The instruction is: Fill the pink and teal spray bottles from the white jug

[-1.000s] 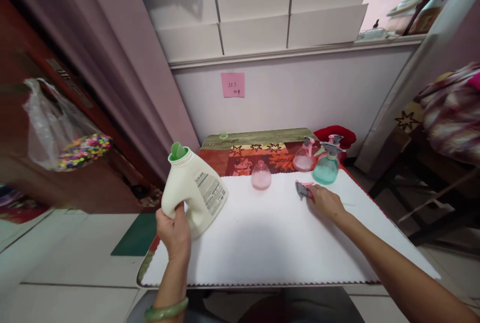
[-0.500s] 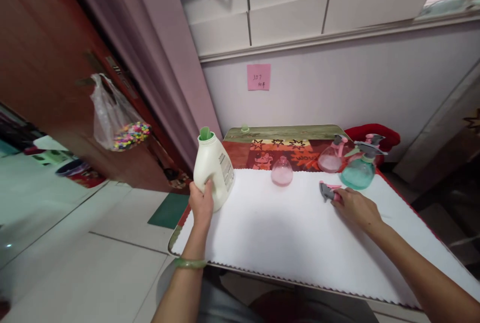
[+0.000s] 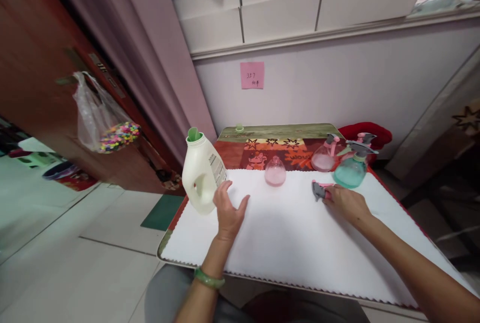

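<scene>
left hand (image 3: 228,210) lies spread, grip apart, just beside the white jug (image 3: 200,173) standing at the table's (image 3: 279,131) left edge. right hand (image 3: 347,203) pinches a spray head (image 3: 318,190) lying on the white cloth (image 3: 285,235). a careless nudge could tip the jug off that edge.

You are sitting in a lived-in room of a home, and the small table (image 3: 277,132) in front of you is showing it. A patterned mat (image 3: 296,149) and a white cloth (image 3: 292,233) are covering the table, and a laundry detergent jug (image 3: 201,173), spray bottles (image 3: 352,168) and a loose spray head (image 3: 318,190) are sitting on it. Behind the table, a pink sticky note (image 3: 252,75) is clinging to the painted wall, with plain white boxes (image 3: 281,3) stacking up above. Left of the table, a mauve curtain (image 3: 150,53) is hanging beside a wooden door (image 3: 33,63), where a plastic bag of coloured beads (image 3: 101,128) is dangling over a tiled floor (image 3: 93,263). At the table's far right corner a red cushion (image 3: 369,130) is peeking out.
</scene>
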Demonstrator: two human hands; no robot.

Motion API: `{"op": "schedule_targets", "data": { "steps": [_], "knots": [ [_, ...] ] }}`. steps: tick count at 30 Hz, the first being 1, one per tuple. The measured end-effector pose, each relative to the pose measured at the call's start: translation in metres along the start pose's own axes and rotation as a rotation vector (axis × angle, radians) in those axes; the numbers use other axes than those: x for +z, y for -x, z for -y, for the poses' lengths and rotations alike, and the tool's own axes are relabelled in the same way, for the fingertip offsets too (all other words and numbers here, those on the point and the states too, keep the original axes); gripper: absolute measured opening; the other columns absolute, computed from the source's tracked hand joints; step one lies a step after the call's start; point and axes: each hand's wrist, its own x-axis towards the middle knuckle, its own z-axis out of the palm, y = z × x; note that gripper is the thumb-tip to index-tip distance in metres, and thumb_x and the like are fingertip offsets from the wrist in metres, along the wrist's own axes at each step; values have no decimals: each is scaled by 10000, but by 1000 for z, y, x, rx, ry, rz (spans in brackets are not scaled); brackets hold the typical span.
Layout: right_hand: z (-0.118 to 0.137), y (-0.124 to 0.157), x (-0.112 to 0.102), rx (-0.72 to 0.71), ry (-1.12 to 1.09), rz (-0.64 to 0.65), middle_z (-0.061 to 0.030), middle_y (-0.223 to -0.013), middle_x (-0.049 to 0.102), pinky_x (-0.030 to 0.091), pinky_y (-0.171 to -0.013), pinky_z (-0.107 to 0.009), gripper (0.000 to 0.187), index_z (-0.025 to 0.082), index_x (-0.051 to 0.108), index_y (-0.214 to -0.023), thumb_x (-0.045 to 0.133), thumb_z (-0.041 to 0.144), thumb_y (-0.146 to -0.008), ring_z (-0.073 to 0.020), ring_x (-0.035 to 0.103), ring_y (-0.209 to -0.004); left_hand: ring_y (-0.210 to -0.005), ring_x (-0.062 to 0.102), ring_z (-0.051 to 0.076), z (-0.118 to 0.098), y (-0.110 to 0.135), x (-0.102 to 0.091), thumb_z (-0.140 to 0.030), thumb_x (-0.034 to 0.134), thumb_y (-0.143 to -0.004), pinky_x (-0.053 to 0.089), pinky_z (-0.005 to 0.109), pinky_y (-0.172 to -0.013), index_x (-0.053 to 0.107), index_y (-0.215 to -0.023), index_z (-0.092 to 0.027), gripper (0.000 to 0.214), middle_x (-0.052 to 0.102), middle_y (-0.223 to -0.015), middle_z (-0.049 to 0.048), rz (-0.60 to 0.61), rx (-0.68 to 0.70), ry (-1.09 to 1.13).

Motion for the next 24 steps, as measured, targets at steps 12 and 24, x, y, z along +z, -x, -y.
{"op": "schedule_targets", "data": {
  "steps": [12, 24],
  "knots": [
    [-10, 32, -59, 25, -1224, -292, 1, -747, 670, 499, -579, -288, 384, 209, 643, -991, 678, 561, -842, -151, 630, -583, -1402, 415, 396, -22, -12, 145, -361, 944, -504, 246, 529, -1169, 401, -1355, -207, 1022, 486, -1442, 216, 300, -387, 268],
    [-18, 37, -103, 117, -1937, -584, -17, -837, 681, 517, -559, -184, 207, 214, 755, -955, 795, 370, -824, -84, 592, -644, -1089, 597, 315, -35, -15, 139, -248, 937, -452, 445, 514, -959, 434, -1185, -260, 889, 577, -1135, 76, 231, -642, 578]
  ]
}}
